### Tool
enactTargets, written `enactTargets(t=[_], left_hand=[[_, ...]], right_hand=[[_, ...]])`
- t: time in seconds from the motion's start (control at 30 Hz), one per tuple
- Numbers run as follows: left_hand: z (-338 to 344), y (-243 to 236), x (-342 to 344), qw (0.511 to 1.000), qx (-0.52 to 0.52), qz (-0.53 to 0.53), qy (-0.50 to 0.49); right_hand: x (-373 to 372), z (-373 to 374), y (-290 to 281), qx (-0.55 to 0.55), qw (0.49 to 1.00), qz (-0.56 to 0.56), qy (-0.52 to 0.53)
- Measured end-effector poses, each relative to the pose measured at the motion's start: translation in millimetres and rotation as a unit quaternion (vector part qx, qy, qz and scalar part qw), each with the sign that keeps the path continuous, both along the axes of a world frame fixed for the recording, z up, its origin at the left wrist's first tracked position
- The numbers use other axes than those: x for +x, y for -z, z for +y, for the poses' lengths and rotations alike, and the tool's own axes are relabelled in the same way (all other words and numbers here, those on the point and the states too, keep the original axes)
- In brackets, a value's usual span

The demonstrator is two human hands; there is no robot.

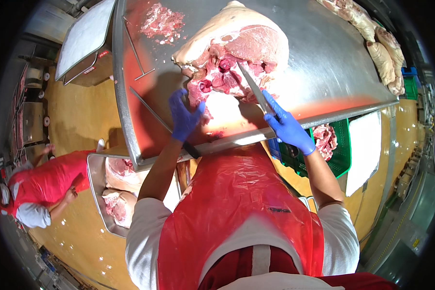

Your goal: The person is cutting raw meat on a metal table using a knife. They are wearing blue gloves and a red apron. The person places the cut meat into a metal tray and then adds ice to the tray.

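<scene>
A large piece of pork [251,41] with pale skin and exposed red cut flesh lies on the steel table [324,58]. My left hand [183,116], in a blue glove, is at its lower left edge, fingers curved and apart; whether the fingertips touch the meat is unclear. My right hand [287,128], also gloved blue, is closed on a knife [251,82], its blade angled up-left over the cut flesh. A long thin bar [150,108] lies diagonally on the table, passing near my left hand. Small meat scraps [162,24] lie at the upper left.
More meat pieces [386,58] line the right table edge. Below are a green crate [343,150] with meat and a steel bin [101,188] with pork. A steel box [82,58] stands left. A co-worker [48,188] in a red apron is at the lower left.
</scene>
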State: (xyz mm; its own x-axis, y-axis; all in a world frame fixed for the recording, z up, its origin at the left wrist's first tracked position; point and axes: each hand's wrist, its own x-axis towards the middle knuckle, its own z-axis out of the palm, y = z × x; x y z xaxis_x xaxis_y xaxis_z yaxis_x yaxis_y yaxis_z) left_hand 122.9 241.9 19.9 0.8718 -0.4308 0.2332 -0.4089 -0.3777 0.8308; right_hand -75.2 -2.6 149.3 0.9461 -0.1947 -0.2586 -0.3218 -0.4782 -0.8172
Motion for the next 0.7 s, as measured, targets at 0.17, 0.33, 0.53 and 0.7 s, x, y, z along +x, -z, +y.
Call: enactTargets(t=[0.17, 0.33, 0.53, 0.7], left_hand=[[-37.7, -6.9, 3.6, 0.916, -0.178, 0.357, 0.045], [-54.2, 13.1, -5.9, 0.845, -0.264, 0.466, 0.006], [-53.4, 36.4, -9.3, 0.766, -0.396, 0.504, -0.049], [14.9, -30.6, -72.4, 0.699, -0.389, 0.600, 0.005]], right_hand=[[48.2, 4.8, -6.3, -0.151, 0.983, -0.040, -0.095], [63.3, 4.8, 18.4, -0.222, 0.963, -0.001, -0.150], [105.9, 24.0, 54.3, -0.144, 0.976, -0.011, -0.163], [62.0, 9.0, 35.4, 0.063, 0.987, 0.105, -0.102]])
